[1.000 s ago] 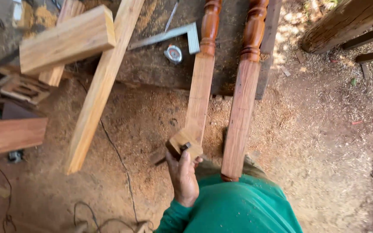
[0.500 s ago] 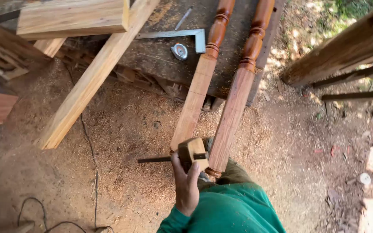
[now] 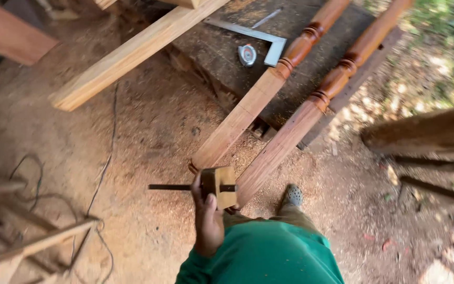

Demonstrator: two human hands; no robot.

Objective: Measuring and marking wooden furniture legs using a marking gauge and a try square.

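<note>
1. The left hand has its grip clenched around a wooden marking gauge — a pale block with a thin dark rod running through it and sticking out to the left of the grip. The thumb lies up the near face of the block, likely to steady it.

2. The gauge sits right at the near ends of two turned wooden posts. The left post ends just above the grip, the right post just to its right; the block seems to touch or nearly touch both, though I cannot tell which.

3. Both posts slant up and away from the grip, their far turned parts resting on a dark wooden desk — that props the square ends out toward the person, within easy reach.

4. On the desk, well beyond the grip, lie a metal square and a small round tape measure. A long pale plank leans off to the upper left.

5. The left arm comes up from a green sleeve, forearm nearly straight, wrist level. The right hand is out of sight.

6. Sawdust covers the floor; one shoe stands to the right of the grip.
</note>
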